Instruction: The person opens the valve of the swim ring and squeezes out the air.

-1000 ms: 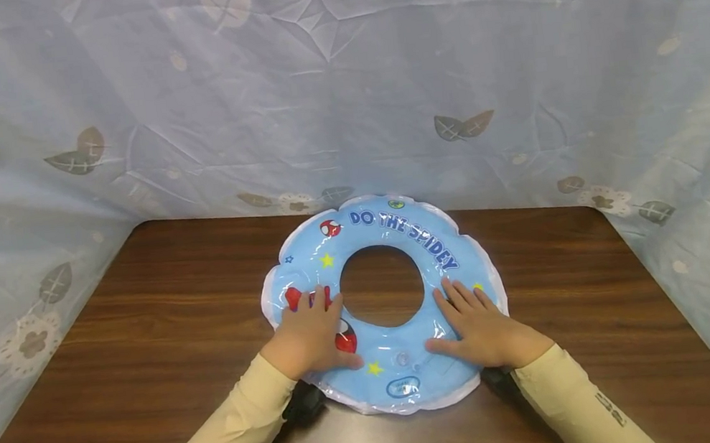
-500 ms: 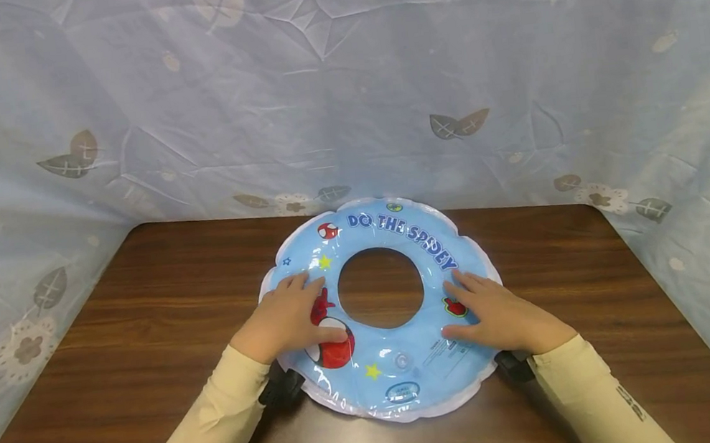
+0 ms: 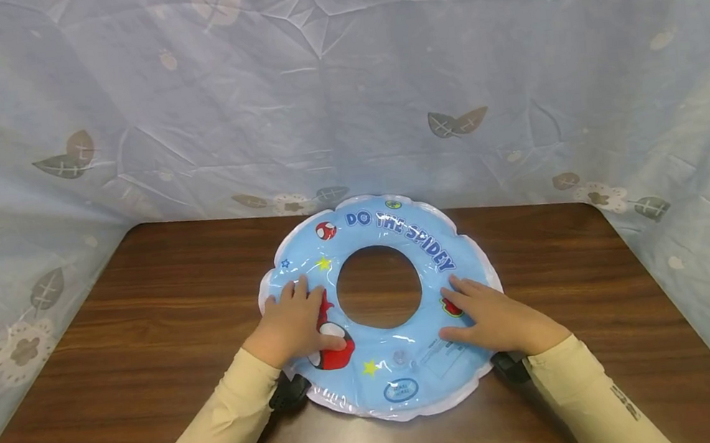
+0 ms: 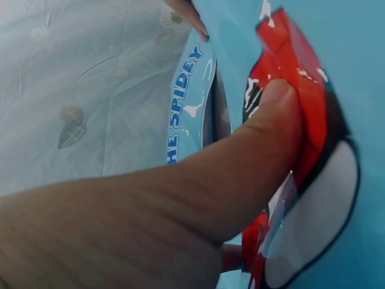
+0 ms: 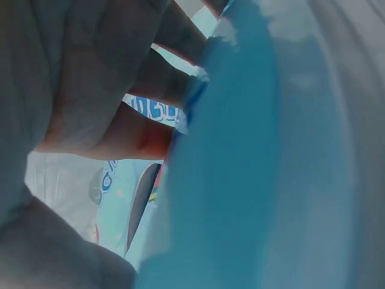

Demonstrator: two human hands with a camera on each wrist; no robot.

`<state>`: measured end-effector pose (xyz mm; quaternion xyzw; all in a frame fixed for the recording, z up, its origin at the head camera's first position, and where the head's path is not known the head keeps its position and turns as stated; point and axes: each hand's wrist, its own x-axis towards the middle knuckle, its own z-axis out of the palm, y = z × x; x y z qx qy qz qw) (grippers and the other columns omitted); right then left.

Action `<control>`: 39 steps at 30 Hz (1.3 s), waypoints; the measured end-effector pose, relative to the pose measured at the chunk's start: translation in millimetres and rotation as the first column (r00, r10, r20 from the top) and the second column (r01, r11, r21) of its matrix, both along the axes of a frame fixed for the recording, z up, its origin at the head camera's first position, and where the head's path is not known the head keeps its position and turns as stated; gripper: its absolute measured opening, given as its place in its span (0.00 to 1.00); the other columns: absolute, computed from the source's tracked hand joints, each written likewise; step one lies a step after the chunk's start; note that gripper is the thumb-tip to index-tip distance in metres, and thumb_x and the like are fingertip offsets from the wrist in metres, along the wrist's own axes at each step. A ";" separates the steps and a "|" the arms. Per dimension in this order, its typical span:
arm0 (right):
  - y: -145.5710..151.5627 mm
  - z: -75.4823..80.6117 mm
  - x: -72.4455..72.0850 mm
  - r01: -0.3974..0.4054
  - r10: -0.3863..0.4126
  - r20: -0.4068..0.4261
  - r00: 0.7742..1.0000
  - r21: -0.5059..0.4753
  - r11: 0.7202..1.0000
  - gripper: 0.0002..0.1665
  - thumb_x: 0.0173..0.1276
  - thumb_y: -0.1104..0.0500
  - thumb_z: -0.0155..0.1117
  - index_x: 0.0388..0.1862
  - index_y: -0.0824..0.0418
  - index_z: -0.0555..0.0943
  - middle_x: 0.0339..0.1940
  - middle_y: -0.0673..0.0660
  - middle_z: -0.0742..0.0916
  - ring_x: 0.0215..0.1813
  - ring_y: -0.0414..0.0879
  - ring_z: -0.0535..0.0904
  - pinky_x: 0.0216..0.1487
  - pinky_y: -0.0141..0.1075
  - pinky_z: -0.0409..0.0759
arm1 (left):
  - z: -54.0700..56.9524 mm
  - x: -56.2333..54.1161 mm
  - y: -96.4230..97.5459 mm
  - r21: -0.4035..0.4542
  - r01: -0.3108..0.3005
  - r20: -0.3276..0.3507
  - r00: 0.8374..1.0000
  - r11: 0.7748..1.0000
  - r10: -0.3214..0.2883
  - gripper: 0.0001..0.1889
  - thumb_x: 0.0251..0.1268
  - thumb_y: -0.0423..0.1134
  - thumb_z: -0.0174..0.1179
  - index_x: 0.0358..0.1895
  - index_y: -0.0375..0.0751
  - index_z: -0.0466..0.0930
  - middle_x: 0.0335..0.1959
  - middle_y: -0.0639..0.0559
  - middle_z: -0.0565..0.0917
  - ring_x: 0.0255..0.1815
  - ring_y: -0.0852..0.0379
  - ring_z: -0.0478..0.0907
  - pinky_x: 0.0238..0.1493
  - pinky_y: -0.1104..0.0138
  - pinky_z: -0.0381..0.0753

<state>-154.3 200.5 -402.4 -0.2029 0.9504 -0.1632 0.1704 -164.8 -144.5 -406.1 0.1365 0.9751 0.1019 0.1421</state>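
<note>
A light blue inflatable swim ring (image 3: 385, 359) with a pale scalloped edge lies flat on the table. It carries the words "DO THE SPIDEY", yellow stars and red cartoon prints; a clear valve (image 3: 400, 357) shows on its near side. My left hand (image 3: 290, 328) rests on the ring's left side, fingers spread and pointing away. In the left wrist view its thumb (image 4: 264, 129) presses into the red and white print. On the right side of the ring lies my right hand (image 3: 504, 318), with its fingers extended. Fingertips (image 5: 153, 141) of that hand touch the vinyl in the right wrist view.
The brown wood-grain table (image 3: 165, 328) has rounded far corners. A pale blue curtain (image 3: 341, 93) with leaf and flower prints hangs behind it and along both sides. Black wrist devices (image 3: 290, 391) sit under both wrists.
Both hands have moved outward from the ring's middle toward its sides, uncovering more of the prints. In the last half second the left hand has shifted slightly back inward. The ring barely moved.
</note>
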 end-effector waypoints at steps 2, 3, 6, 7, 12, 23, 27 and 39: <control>-1.4 0.0 -0.3 0.005 -0.005 0.001 1.000 0.006 1.000 0.53 0.68 0.30 0.64 0.80 0.62 0.65 0.83 0.68 0.62 0.82 0.69 0.54 0.74 0.67 0.60 | -0.6 0.7 1.6 -0.016 0.007 -0.014 1.000 1.000 -0.007 0.55 0.53 0.67 0.73 0.78 0.35 0.64 0.79 0.28 0.60 0.78 0.28 0.56 0.70 0.29 0.60; -2.4 0.1 -0.3 0.009 -0.009 0.000 1.000 0.010 1.000 0.53 0.68 0.31 0.64 0.80 0.62 0.65 0.83 0.68 0.62 0.82 0.69 0.54 0.74 0.67 0.60 | -0.4 1.3 2.2 -0.020 0.006 -0.018 1.000 1.000 -0.006 0.55 0.53 0.67 0.73 0.78 0.35 0.64 0.79 0.29 0.60 0.79 0.28 0.56 0.71 0.29 0.60; -5.1 0.9 0.1 0.012 -0.012 -0.011 1.000 0.027 1.000 0.54 0.67 0.31 0.66 0.80 0.63 0.66 0.82 0.69 0.62 0.81 0.70 0.56 0.73 0.68 0.61 | 1.3 2.9 3.8 -0.026 0.015 -0.044 0.999 1.000 -0.016 0.54 0.53 0.66 0.74 0.77 0.36 0.65 0.79 0.29 0.61 0.78 0.28 0.57 0.71 0.30 0.60; -5.7 1.1 0.4 0.013 -0.013 -0.021 1.000 0.032 0.999 0.54 0.67 0.32 0.67 0.80 0.63 0.66 0.82 0.69 0.63 0.81 0.70 0.56 0.73 0.68 0.62 | 2.5 3.6 4.6 -0.028 0.026 -0.058 0.998 0.999 -0.027 0.53 0.53 0.66 0.74 0.77 0.35 0.66 0.78 0.29 0.62 0.78 0.28 0.57 0.71 0.31 0.61; -7.7 3.5 3.1 -0.019 0.024 -0.093 0.995 0.048 0.999 0.49 0.67 0.36 0.70 0.78 0.62 0.70 0.80 0.67 0.68 0.80 0.67 0.62 0.73 0.63 0.66 | 9.6 8.8 11.8 0.007 0.086 -0.102 0.991 0.996 -0.085 0.46 0.54 0.60 0.76 0.72 0.37 0.73 0.75 0.33 0.68 0.76 0.32 0.63 0.69 0.35 0.68; -15.0 6.1 8.8 -0.120 0.122 -0.093 0.988 0.022 0.992 0.45 0.68 0.37 0.70 0.75 0.61 0.73 0.76 0.62 0.74 0.78 0.61 0.67 0.74 0.56 0.68 | 16.9 27.8 25.5 0.082 0.126 0.034 0.991 0.989 -0.129 0.54 0.41 0.67 0.78 0.76 0.49 0.71 0.78 0.39 0.67 0.80 0.32 0.57 0.68 0.30 0.64; -15.2 4.6 8.6 -0.130 0.130 -0.087 0.988 0.013 0.991 0.45 0.68 0.38 0.71 0.75 0.62 0.73 0.77 0.64 0.74 0.78 0.62 0.67 0.75 0.56 0.67 | 14.6 29.3 28.1 0.067 0.119 0.044 0.991 0.991 -0.123 0.55 0.40 0.65 0.79 0.76 0.49 0.71 0.78 0.39 0.67 0.79 0.31 0.58 0.68 0.28 0.63; -14.9 -0.5 7.2 -0.119 0.120 -0.062 0.991 0.022 0.993 0.46 0.68 0.37 0.70 0.76 0.62 0.72 0.78 0.63 0.72 0.79 0.61 0.65 0.76 0.56 0.65 | 10.9 30.1 31.7 0.024 0.124 0.053 0.991 0.992 -0.125 0.56 0.41 0.67 0.78 0.77 0.49 0.69 0.79 0.38 0.65 0.79 0.31 0.59 0.69 0.27 0.60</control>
